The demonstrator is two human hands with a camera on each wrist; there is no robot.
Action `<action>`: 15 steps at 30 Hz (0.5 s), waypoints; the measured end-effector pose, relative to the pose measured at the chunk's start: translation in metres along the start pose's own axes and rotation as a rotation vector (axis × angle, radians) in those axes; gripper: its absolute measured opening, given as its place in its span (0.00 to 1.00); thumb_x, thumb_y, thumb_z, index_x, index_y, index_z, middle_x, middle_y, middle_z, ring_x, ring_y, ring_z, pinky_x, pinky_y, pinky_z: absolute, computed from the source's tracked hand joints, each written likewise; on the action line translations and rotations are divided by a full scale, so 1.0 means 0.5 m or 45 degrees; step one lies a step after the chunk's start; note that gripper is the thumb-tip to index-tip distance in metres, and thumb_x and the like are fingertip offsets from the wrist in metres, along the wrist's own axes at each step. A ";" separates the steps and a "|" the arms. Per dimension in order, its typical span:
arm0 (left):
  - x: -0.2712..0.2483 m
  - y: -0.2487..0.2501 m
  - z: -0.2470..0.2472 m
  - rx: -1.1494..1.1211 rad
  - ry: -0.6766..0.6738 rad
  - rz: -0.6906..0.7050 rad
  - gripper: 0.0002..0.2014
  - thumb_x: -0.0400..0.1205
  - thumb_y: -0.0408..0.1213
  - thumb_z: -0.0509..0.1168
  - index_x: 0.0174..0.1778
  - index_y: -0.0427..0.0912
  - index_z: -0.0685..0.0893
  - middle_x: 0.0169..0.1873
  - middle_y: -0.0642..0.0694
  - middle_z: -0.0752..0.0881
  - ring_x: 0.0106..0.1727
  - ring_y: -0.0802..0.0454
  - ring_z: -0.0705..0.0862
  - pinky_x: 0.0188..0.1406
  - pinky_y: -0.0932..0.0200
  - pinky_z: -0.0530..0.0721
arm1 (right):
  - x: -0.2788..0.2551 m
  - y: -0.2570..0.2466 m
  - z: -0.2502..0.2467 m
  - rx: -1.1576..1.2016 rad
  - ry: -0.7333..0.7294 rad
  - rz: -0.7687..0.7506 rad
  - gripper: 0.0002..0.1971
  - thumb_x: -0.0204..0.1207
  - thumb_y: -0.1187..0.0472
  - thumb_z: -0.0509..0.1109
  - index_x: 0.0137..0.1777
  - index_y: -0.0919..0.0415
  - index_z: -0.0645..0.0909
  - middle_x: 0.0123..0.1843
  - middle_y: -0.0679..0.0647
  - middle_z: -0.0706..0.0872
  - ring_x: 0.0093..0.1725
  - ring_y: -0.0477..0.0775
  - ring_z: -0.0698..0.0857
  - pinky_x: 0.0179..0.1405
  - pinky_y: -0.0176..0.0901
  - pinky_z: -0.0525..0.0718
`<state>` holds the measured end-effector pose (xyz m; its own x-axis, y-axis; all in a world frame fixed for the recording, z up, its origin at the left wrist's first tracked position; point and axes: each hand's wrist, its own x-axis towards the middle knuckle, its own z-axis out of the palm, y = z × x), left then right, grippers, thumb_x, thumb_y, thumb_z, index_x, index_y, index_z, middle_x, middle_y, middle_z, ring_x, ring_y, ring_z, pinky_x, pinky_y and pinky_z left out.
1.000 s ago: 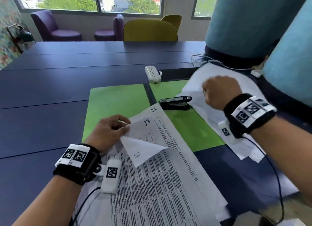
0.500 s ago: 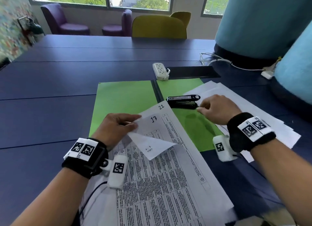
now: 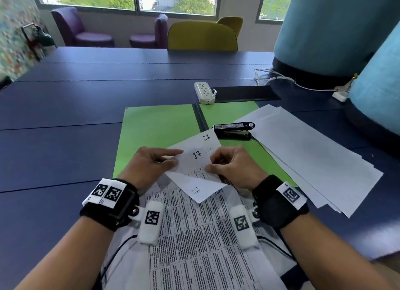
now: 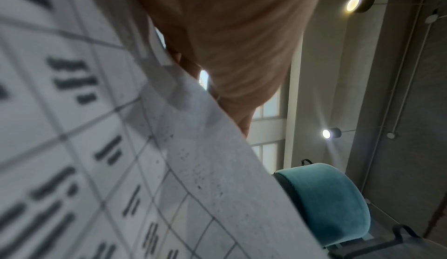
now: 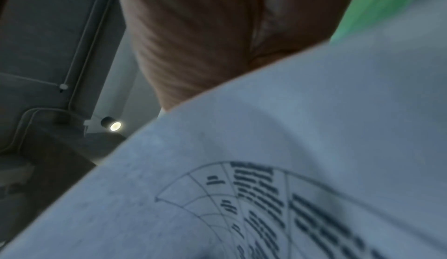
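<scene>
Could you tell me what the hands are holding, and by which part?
The left hand and right hand both pinch the sheet marked 17 at its lifted top end, one each side.

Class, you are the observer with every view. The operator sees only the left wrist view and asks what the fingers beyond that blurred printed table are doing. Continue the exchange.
Observer: The left hand pinches the top corner of the white printed paper sheets, where a folded-back flap bares a handwritten 17.
Operator: Is the other hand helping?
Observer: Yes, the right hand pinches the same corner from the opposite side.
Operator: Any tool close by?
Observer: A slim black stapler lies untouched on the open green card folder, just beyond both hands.
</scene>
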<state>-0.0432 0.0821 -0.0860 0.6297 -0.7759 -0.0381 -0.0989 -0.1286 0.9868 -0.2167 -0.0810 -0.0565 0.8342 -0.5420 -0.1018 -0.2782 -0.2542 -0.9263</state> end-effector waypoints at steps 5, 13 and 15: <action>-0.003 0.004 0.002 0.014 -0.027 -0.013 0.16 0.79 0.28 0.75 0.45 0.60 0.95 0.44 0.43 0.95 0.46 0.48 0.88 0.68 0.43 0.83 | -0.003 0.011 0.007 0.263 0.005 0.024 0.09 0.68 0.77 0.79 0.37 0.64 0.86 0.35 0.58 0.84 0.33 0.50 0.82 0.33 0.38 0.84; 0.002 -0.005 0.002 -0.007 0.023 0.104 0.21 0.73 0.23 0.78 0.42 0.60 0.95 0.47 0.55 0.94 0.36 0.56 0.85 0.52 0.54 0.86 | 0.003 0.016 0.007 0.262 0.002 0.041 0.03 0.70 0.73 0.79 0.38 0.70 0.87 0.37 0.63 0.88 0.39 0.59 0.84 0.49 0.58 0.86; 0.002 -0.007 0.003 -0.023 0.018 0.130 0.20 0.72 0.22 0.79 0.40 0.57 0.95 0.56 0.60 0.92 0.38 0.56 0.84 0.52 0.52 0.86 | 0.005 0.020 0.007 0.203 0.027 0.039 0.05 0.72 0.70 0.79 0.38 0.70 0.87 0.36 0.61 0.85 0.37 0.57 0.81 0.43 0.55 0.83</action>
<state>-0.0435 0.0806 -0.0897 0.6276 -0.7758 0.0650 -0.1491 -0.0379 0.9881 -0.2159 -0.0824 -0.0675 0.8158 -0.5648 -0.1246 -0.2226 -0.1079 -0.9689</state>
